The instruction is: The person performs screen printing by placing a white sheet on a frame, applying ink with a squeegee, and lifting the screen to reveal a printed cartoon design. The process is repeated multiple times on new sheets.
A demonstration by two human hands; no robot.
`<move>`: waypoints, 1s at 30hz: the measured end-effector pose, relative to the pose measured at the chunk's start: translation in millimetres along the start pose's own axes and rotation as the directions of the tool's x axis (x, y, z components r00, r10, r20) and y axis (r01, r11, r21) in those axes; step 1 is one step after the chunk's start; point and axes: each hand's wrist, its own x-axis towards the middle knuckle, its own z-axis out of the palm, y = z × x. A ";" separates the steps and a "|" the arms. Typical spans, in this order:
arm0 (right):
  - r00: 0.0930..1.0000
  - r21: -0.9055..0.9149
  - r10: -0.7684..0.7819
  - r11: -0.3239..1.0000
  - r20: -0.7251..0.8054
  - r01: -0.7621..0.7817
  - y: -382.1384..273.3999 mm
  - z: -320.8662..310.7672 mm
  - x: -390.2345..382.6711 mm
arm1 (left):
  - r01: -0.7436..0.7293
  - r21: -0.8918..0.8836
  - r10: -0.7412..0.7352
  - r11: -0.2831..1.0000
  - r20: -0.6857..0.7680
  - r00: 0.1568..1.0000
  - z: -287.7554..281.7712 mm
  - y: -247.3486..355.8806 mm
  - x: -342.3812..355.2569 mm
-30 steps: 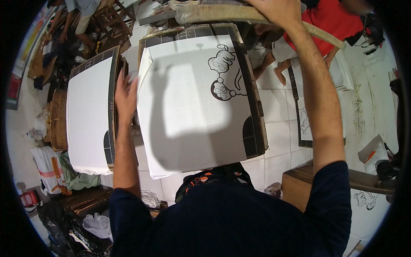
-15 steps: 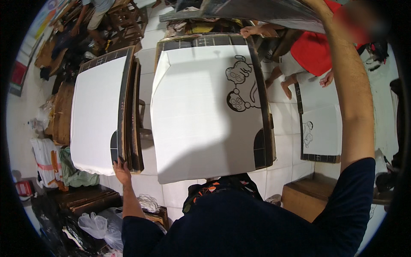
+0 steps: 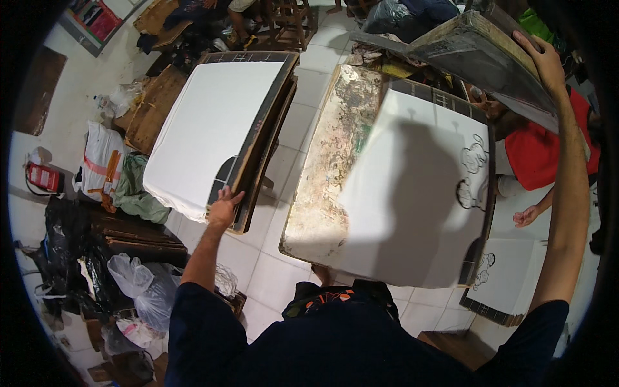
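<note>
My left hand (image 3: 224, 205), fingers apart, rests on the near right corner of a dark board (image 3: 225, 171) covered with white cloth (image 3: 190, 129). My right hand (image 3: 541, 58) grips the top edge of a grey-stained screen frame (image 3: 471, 51), held raised at the upper right. In the middle, a white sheet (image 3: 400, 180) with black cartoon outlines (image 3: 472, 161) lies on another dark board, which sits over a paint-stained table top (image 3: 313, 206), showing along its left side. A co-worker's hand (image 3: 490, 107) is at that board's far right corner.
A co-worker in red (image 3: 541, 158) crouches at right beside a printed sheet (image 3: 496, 277); another person's legs (image 3: 242, 26) are near wooden stools (image 3: 287, 26). Plastic bags (image 3: 142, 290), wooden boards (image 3: 148, 116) and a red extinguisher (image 3: 45, 174) line the left. A tiled aisle (image 3: 277, 226) separates the stations.
My left hand has moved onto the left board's corner. The middle board and sheet have shifted right, exposing the stained top. The screen frame in my right hand has swung toward the right.
</note>
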 end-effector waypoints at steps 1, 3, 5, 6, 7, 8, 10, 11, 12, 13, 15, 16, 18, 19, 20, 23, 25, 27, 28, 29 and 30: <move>0.998 0.001 -0.053 0.999 -0.029 0.053 1.5 0.3 -1.2 | -0.011 0.051 0.009 0.999 0.033 0.999 -10.2 24.7 2.1; 1.000 0.004 0.001 1.000 -0.002 -0.001 2.1 1.9 1.0 | -0.167 -0.091 0.163 0.982 -0.052 0.985 -34.0 88.2 0.8; 0.999 0.003 0.017 1.000 0.031 -0.017 2.7 3.2 7.8 | -0.089 -0.104 0.087 0.991 -0.022 0.996 -50.1 180.9 -12.8; 1.000 0.002 0.013 1.000 0.020 -0.013 3.7 3.2 11.2 | -0.138 0.102 0.148 0.985 -0.093 0.985 -53.5 228.7 -26.9; 0.998 0.016 0.029 0.999 0.051 -0.030 3.9 3.4 15.2 | -0.180 0.030 0.182 0.983 -0.091 0.979 -50.4 265.4 -48.5; 0.997 0.026 0.031 0.999 0.070 -0.033 4.6 3.4 17.4 | -0.296 0.090 0.301 0.951 -0.044 0.953 -43.0 300.3 -67.9; 0.993 0.018 0.063 0.998 0.098 -0.065 3.7 2.8 20.2 | -0.464 -0.407 0.491 0.787 -0.042 0.870 -12.9 324.8 -102.5; 0.990 0.028 0.057 0.998 0.128 -0.061 2.9 1.6 20.1 | -0.452 -0.602 0.445 0.658 -0.173 0.878 8.2 319.7 -115.3; 0.987 0.035 0.069 0.997 0.142 -0.075 1.5 1.3 19.3 | -0.517 -0.499 0.368 0.695 -0.371 0.853 30.4 301.5 -119.2; 0.988 0.056 0.080 0.995 0.130 -0.088 0.3 0.2 18.3 | -0.581 -0.338 0.300 0.740 -0.608 0.735 52.8 273.8 -120.6; 0.992 0.025 0.087 0.996 0.096 -0.090 -2.4 -0.2 16.0 | -0.181 -0.493 -0.056 0.851 -0.427 0.903 96.4 206.4 -127.9; 0.994 0.020 0.078 0.997 0.079 -0.080 -3.0 -0.7 14.7 | 0.006 -0.421 -0.180 0.907 -0.374 0.910 113.5 167.8 -137.6; 0.995 0.031 0.059 0.998 0.078 -0.061 -3.0 0.0 13.8 | 0.361 -0.403 -0.511 0.841 -0.372 0.775 135.1 106.0 -158.6; 0.994 0.045 0.047 0.998 0.097 -0.052 -2.8 0.5 13.7 | 0.482 -0.546 -0.692 0.685 -0.282 0.664 138.8 81.9 -167.8; 0.994 0.049 0.043 0.998 0.103 -0.048 -2.9 0.8 13.4 | 0.519 -0.710 -0.819 0.475 -0.141 0.557 137.8 62.1 -168.4; 0.999 -0.044 -0.009 0.999 0.046 0.011 -7.0 -4.0 7.6 | 0.594 -0.713 -0.874 0.372 -0.054 0.483 119.8 43.9 -166.1; 0.999 -0.055 -0.032 0.998 -0.031 0.031 -17.4 -6.8 -1.3 | 0.540 -0.707 -0.875 0.456 -0.246 0.417 102.6 58.8 -153.1; 0.990 0.116 -0.068 0.992 0.125 0.054 -32.4 -21.3 -7.9 | 0.554 -0.684 -0.874 0.474 -0.291 0.389 86.0 82.4 -139.6; 0.998 0.106 -0.012 0.994 0.063 0.005 -39.7 -26.1 -18.4 | 0.504 -0.728 -0.873 0.465 -0.282 0.398 78.8 96.0 -131.4; 0.999 0.100 0.039 0.994 -0.002 -0.038 -47.9 -28.8 -28.1 | 0.464 -0.742 -0.848 0.485 -0.267 0.459 72.2 110.6 -121.0; 0.999 0.091 0.034 0.995 0.003 -0.034 -56.1 -33.7 -32.9 | 0.422 -0.751 -0.825 0.508 -0.282 0.491 65.5 124.0 -110.9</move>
